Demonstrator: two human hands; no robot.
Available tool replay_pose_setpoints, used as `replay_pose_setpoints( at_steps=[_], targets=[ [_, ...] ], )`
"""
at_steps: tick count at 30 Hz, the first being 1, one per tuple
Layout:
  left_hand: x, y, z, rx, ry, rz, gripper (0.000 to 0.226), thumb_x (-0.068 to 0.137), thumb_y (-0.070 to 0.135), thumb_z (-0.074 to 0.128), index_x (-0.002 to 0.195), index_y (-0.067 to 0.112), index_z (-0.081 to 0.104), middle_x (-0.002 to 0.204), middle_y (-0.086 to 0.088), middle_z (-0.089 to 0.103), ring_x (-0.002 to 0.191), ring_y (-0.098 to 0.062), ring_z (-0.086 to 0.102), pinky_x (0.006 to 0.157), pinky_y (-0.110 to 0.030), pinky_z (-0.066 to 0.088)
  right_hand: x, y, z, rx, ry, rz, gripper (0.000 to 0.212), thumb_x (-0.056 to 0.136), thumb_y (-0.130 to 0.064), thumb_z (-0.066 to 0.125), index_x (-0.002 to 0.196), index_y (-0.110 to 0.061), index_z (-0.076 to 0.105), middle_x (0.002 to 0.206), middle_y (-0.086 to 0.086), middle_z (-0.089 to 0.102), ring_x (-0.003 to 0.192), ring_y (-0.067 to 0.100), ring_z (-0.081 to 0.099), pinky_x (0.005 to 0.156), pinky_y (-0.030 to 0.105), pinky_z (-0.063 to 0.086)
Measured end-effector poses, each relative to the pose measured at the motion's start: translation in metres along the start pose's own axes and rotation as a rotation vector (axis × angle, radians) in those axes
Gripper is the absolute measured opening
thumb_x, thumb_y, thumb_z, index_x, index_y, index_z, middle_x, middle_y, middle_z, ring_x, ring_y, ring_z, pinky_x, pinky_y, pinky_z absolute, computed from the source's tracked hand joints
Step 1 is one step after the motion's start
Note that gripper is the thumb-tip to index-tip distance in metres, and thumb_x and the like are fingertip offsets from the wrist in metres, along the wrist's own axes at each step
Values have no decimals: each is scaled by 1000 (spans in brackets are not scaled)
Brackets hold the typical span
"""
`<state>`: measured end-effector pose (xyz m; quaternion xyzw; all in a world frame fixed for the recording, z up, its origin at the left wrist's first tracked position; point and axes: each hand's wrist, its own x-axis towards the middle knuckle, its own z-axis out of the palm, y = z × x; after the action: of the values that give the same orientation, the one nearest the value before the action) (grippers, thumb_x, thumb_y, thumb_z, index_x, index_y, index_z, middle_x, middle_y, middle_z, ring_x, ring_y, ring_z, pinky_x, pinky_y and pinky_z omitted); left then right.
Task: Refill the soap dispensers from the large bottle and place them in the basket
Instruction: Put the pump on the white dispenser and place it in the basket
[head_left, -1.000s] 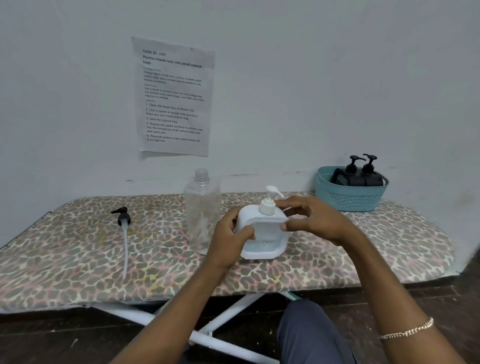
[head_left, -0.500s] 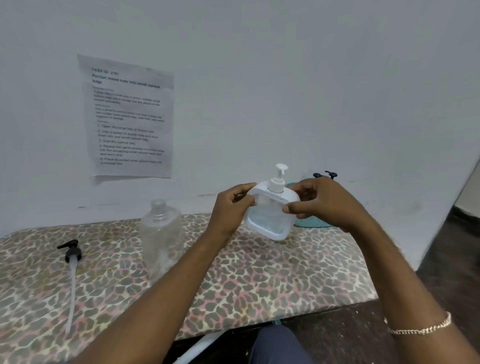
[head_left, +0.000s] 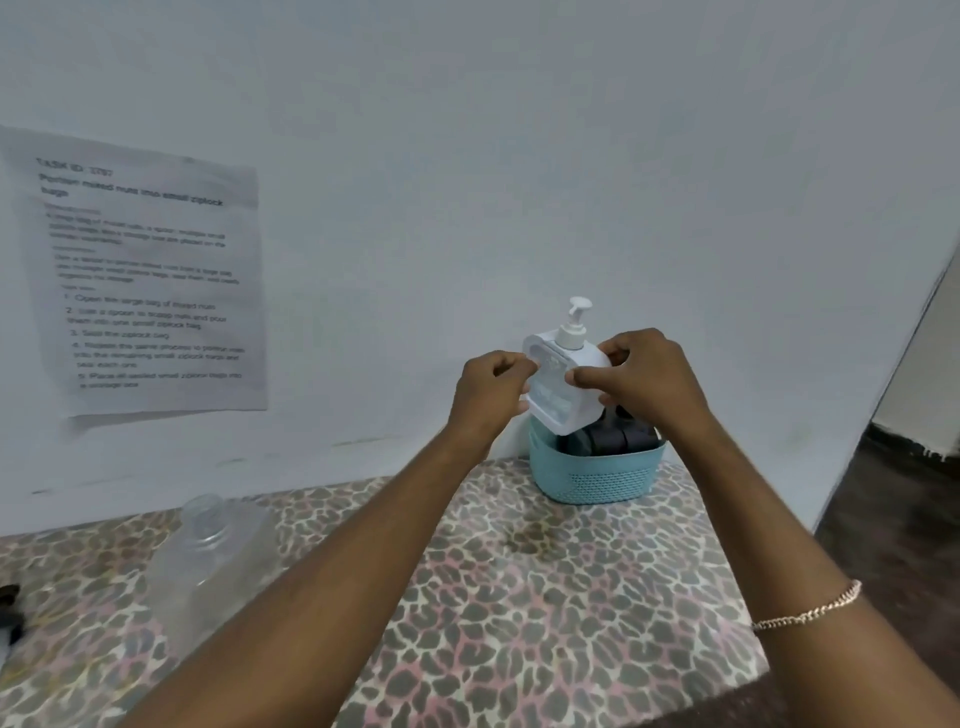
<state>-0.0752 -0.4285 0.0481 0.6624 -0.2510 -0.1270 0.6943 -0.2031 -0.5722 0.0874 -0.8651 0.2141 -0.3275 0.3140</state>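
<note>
A white soap dispenser (head_left: 563, 387) with a white pump head is held upright just above the left part of the teal basket (head_left: 597, 475). My left hand (head_left: 491, 397) grips its left side and my right hand (head_left: 647, 382) pinches its right side. Dark dispensers (head_left: 615, 439) lie inside the basket, partly hidden behind the white one. The large clear bottle (head_left: 208, 561) stands uncapped at the lower left on the leopard-print board (head_left: 545, 597).
A black pump cap (head_left: 9, 610) lies at the far left edge. A printed sheet (head_left: 150, 280) hangs on the wall. The board's right end sits just past the basket, with dark floor (head_left: 893, 519) beyond.
Both hands lifted the white dispenser off the board and carried it right and away, to just above the basket. The view turned right with them.
</note>
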Motion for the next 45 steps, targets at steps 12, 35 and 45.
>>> replay_pose_setpoints(
  at_steps=[12, 35, 45],
  targets=[
    [48, -32, 28, 69, -93, -67, 53, 91, 33, 83, 132, 3, 69, 125, -9, 71, 115, -27, 70, 89, -42, 65, 18, 46, 56, -83, 76, 75, 37, 77, -38, 87, 83, -7, 68, 78, 3, 67, 71, 19, 65, 58, 39, 51],
    [64, -71, 45, 450, -153, -143, 29, 82, 9, 81, 58, 4, 66, 67, -13, 68, 71, -25, 67, 85, -50, 63, -4, 86, 103, -155, 30, 178, 38, 84, -39, 87, 91, -7, 68, 111, 12, 59, 96, 25, 56, 70, 30, 39],
    [69, -71, 50, 616, -167, -191, 31, 80, 13, 82, 59, 11, 58, 58, -1, 64, 55, -14, 54, 57, -26, 45, -9, 84, 108, -274, -31, 220, 42, 92, -40, 81, 107, -2, 71, 132, 16, 52, 111, 34, 58, 94, 42, 50]
  ],
)
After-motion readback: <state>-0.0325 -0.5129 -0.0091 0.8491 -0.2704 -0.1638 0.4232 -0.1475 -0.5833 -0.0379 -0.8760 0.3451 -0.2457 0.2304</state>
